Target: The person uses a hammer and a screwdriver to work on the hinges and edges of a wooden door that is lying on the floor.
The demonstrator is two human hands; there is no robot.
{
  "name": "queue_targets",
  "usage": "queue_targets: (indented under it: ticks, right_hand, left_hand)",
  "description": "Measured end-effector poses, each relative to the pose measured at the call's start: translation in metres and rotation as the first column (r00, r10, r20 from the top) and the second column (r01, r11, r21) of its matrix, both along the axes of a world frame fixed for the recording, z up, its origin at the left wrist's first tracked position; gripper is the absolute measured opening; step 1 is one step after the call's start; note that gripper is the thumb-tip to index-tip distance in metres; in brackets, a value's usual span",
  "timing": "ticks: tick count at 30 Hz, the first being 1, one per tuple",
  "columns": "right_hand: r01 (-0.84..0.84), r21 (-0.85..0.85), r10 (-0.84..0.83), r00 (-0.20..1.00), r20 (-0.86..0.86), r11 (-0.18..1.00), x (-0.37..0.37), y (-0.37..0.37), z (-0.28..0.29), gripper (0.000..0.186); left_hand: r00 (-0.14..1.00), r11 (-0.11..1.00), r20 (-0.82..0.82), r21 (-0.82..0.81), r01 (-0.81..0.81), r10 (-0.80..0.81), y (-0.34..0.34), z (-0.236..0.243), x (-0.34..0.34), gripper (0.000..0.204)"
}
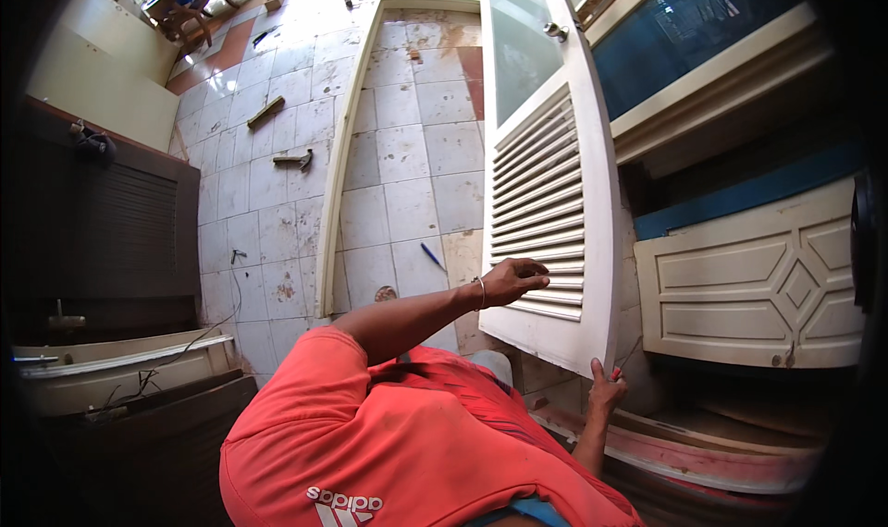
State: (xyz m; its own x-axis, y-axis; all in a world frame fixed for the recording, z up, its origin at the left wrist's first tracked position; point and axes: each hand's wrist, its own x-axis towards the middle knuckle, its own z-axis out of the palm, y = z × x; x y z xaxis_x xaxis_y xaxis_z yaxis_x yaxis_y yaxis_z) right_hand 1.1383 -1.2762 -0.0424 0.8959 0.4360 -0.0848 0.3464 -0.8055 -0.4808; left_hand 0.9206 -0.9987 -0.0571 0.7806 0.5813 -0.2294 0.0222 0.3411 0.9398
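A white louvred door (599, 203) with a frosted pane and a round knob lies lengthwise before me. My left hand (520, 282) reaches over the lower slats (538, 203), fingers stretched and slightly bent, holding nothing. At the door's near right corner is my right hand (606, 390), its thumb against the edge. A small red thing (617, 375) shows between its fingers; it is too small for me to name. The rest of that grip is hidden.
Left of the door lies a long cream frame (344, 148) on white tiles. A hammer (294, 160), a wooden piece (266, 112) and a blue pen-like thing (432, 255) lie on the floor. Dark panels (102, 203) stand left; a cream panelled door (749, 296) is at right.
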Motion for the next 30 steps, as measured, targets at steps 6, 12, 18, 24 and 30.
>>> queue_targets:
  ticks: [6, 12, 18, 24, 30]
  right_hand:
    - [0.127, 0.064, -0.129, 0.991, 0.031, 0.99, -0.068, 0.019, -0.007, 0.043]
    - [0.182, 0.063, -0.184, 0.982, 0.027, 0.981, -0.123, 0.035, -0.015, 0.042]
    - [0.382, 0.018, -0.38, 0.922, -0.077, 0.924, -0.167, 0.073, -0.006, 0.077]
    - [0.625, -0.18, -0.614, 0.78, 0.119, 0.76, -0.199, 0.117, -0.006, 0.084]
    - [0.709, -0.205, -0.72, 0.693, 0.03, 0.675, -0.227, 0.143, 0.001, 0.074]
  left_hand:
    - [0.974, 0.995, -0.208, -0.021, -0.099, 0.092, 0.099, -0.024, -0.122, 0.041]
    - [0.92, 0.976, -0.35, -0.059, -0.211, 0.177, 0.229, -0.04, -0.158, 0.043]
    - [0.93, 0.985, -0.324, 0.054, -0.163, 0.172, 0.367, -0.021, -0.113, 0.05]
    - [0.977, 0.978, -0.21, -0.189, -0.087, 0.046, 0.468, -0.006, -0.009, 0.057]
    - [0.968, 0.907, -0.192, -0.415, 0.071, -0.163, 0.503, 0.006, 0.07, 0.086]
